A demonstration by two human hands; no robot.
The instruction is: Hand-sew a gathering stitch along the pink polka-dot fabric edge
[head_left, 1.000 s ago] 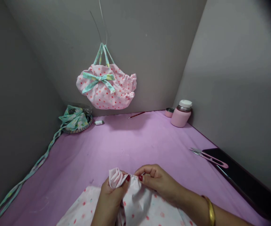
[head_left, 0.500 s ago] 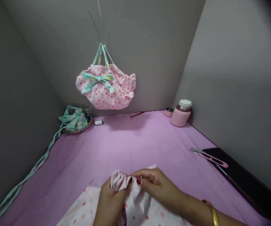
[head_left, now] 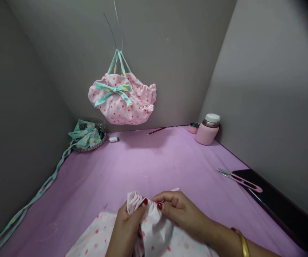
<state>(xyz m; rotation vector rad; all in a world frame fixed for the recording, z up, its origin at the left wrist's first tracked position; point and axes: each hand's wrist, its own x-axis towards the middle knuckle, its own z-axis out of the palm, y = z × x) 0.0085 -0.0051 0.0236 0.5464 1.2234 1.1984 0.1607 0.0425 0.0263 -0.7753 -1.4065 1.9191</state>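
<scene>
White-and-pink fabric with red dots point(head_left: 154, 232) lies at the bottom middle, its upper edge gathered into small folds. My left hand point(head_left: 127, 225) is closed on the gathered edge, thumb on top and a bunch of pleats standing above the fingers. Just to its right, my right hand point(head_left: 179, 210) pinches the same edge between thumb and forefinger. The fingertips of both hands are close together. Whether a needle or thread is between them cannot be seen.
A dotted pink piece with a green bow point(head_left: 127, 100) hangs at the back. Around the purple cloth are a basket point(head_left: 89, 147), a thread spool point(head_left: 113, 139), a red pencil point(head_left: 156, 131), a pink jar point(head_left: 207, 132), a small tin point(head_left: 193, 128), snips point(head_left: 246, 183) and a black object point(head_left: 277, 210).
My left thumb has moved up onto the top of the gathers. The whole view has shifted slightly, so things appear a little further right.
</scene>
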